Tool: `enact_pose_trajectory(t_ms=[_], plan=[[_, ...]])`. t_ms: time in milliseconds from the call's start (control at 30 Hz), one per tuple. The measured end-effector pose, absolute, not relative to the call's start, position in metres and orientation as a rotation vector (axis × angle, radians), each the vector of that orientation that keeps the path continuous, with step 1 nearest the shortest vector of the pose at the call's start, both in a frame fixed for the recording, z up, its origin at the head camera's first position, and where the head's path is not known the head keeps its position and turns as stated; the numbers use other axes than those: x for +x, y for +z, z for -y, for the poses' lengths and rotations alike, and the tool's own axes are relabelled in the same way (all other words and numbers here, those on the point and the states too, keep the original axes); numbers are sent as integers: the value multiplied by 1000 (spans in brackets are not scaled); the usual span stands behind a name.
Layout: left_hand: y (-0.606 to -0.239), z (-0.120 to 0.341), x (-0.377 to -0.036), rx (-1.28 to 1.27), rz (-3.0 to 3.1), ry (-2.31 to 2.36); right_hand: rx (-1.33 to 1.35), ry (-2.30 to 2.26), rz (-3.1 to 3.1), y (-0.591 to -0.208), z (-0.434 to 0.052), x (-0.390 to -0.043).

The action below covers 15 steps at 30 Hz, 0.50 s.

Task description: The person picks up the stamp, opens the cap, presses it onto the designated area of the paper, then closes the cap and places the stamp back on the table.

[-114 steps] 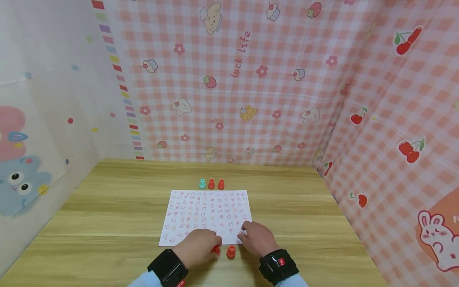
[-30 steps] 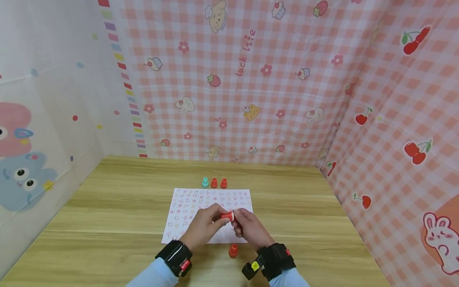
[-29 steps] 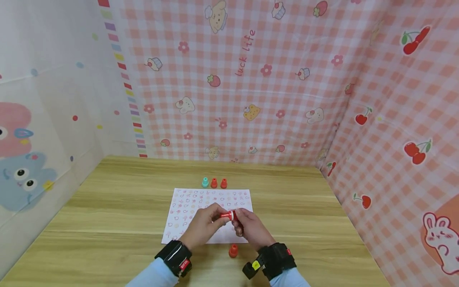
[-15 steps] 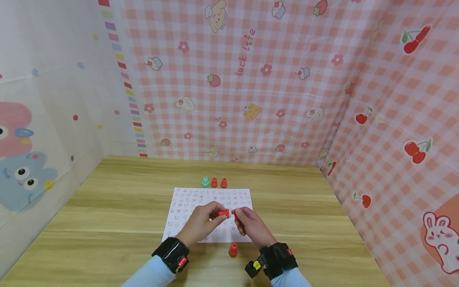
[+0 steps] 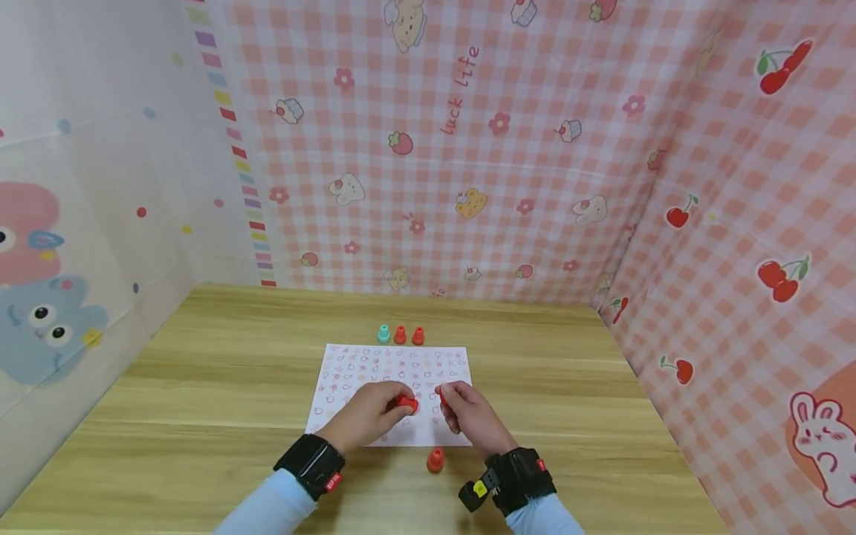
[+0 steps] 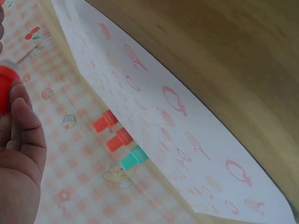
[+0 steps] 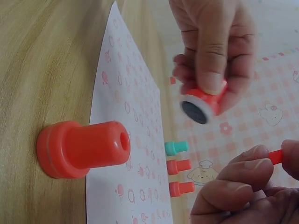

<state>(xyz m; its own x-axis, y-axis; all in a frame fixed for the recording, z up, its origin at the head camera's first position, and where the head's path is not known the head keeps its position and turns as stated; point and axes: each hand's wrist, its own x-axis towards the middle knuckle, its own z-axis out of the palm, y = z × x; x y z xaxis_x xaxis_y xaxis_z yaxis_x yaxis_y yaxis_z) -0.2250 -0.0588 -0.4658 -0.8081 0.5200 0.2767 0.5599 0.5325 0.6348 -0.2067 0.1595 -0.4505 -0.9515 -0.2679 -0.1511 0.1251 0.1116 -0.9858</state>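
My left hand (image 5: 396, 402) pinches a small red stamp (image 5: 406, 403) just above a white sheet of paper (image 5: 348, 371) covered in pink prints. In the right wrist view the stamp (image 7: 212, 99) shows its dark round face, uncapped. My right hand (image 5: 446, 398) hovers a short way to the right and pinches a small red cap (image 5: 441, 397), also seen as a red cap (image 7: 276, 156) between its fingertips. In the left wrist view only an edge of the stamp (image 6: 4, 88) shows beside my fingers.
An orange stamp (image 5: 435, 460) stands on the wooden table (image 5: 200, 386) just in front of the paper, between my wrists. A teal stamp (image 5: 384, 334) and two red stamps (image 5: 409, 336) line up behind the paper. Patterned fabric walls close in the table.
The hands, joined on one red stamp a second ago, have pulled apart. The left keeps the stamp body, the right keeps the cap, and both have sunk closer to the paper.
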Motion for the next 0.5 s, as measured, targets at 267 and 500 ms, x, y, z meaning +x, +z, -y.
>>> enact_pose_trajectory(t_ms=[267,500], plan=[[-471,61,-228,-1052,2887,-890,-110,-1898,-2104,-451,-159,-206],[-473,62,-228,-1136,2937,-723,-102,-1880,-2108,-452,-160,-206]])
